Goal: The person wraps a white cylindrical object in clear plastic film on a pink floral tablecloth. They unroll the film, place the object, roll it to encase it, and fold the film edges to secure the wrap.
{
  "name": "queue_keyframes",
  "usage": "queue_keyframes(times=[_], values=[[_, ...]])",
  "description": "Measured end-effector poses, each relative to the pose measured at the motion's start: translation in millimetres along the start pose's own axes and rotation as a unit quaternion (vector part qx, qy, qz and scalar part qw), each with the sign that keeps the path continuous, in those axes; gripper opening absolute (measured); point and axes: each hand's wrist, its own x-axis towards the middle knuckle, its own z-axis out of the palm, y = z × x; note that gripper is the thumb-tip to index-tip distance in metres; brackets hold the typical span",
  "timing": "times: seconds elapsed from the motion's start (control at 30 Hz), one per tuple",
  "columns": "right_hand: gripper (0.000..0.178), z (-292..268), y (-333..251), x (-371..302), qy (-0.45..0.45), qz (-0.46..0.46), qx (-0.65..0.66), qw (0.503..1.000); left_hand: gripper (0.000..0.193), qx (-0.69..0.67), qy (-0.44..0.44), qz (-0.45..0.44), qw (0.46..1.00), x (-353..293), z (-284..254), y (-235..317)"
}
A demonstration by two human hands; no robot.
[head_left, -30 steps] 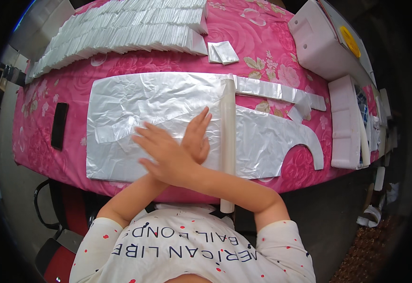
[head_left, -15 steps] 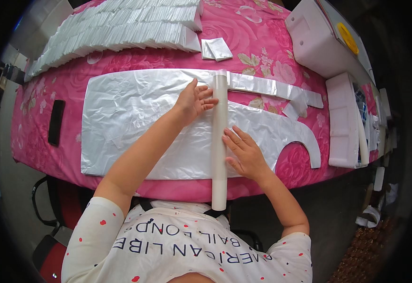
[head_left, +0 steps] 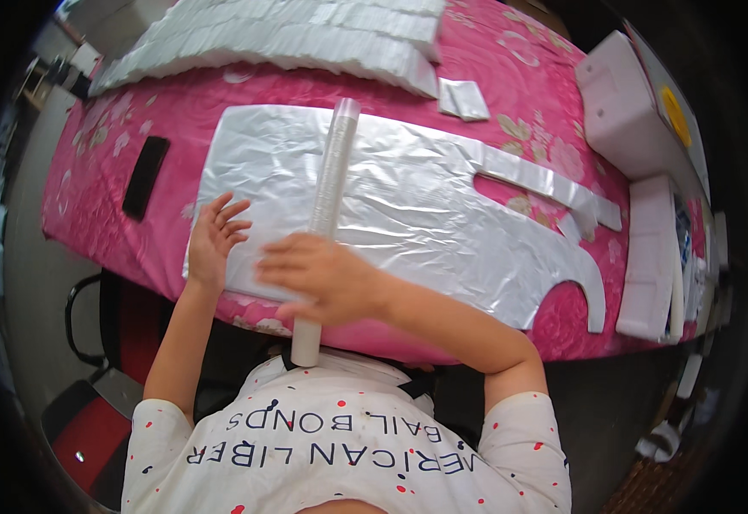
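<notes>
A whitish, translucent roll (head_left: 332, 180) lies across a thin silvery-white plastic sheet (head_left: 417, 206) with strap-like cut-outs at its right end. The roll's near end sticks out over the table edge toward my body. My right hand (head_left: 327, 278), smeared by motion, crosses over the roll's lower part with its fingers stretched out. Whether it presses on the roll I cannot tell. To the left of the roll, my left hand (head_left: 218, 240) is held over the sheet's left edge, fingers apart and holding nothing.
Rows of folded white plastic packets (head_left: 305, 43) fill the back left, with a small packet (head_left: 463, 99) beside them. A black phone-like object (head_left: 145, 178) lies at the left on the pink floral cloth (head_left: 91, 188). White foam boxes (head_left: 646, 257) stand at the right; red-seated chairs (head_left: 83, 428) are lower left.
The roll has travelled left over the sheet and now tilts. My left hand has left it and moved left and nearer; my right hand has swung left across it. The whole view has shifted.
</notes>
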Motion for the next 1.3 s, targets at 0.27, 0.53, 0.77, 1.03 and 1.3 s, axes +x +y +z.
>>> queue_keyframes(times=[0.27,0.53,0.77,1.03,1.3], values=[[0.054,3,81,35,-0.105,0.036,-0.243,0.964,0.049,0.076,0.059,0.049,0.994,-82,-61,-22],[0.06,113,93,139,0.127,0.203,-0.248,0.939,0.086,0.648,0.143,0.133,0.736,-99,-33,-27],[0.076,118,94,143,0.454,0.295,0.099,0.835,0.071,0.136,0.014,-0.048,0.989,-92,-48,-12],[0.061,-3,24,108,0.33,0.152,0.671,0.646,0.065,-0.529,-0.328,-0.218,0.752,-93,4,-13],[0.057,-4,12,39,0.468,0.294,0.441,0.707,0.052,0.169,-0.163,-0.113,0.965,-59,46,-11]])
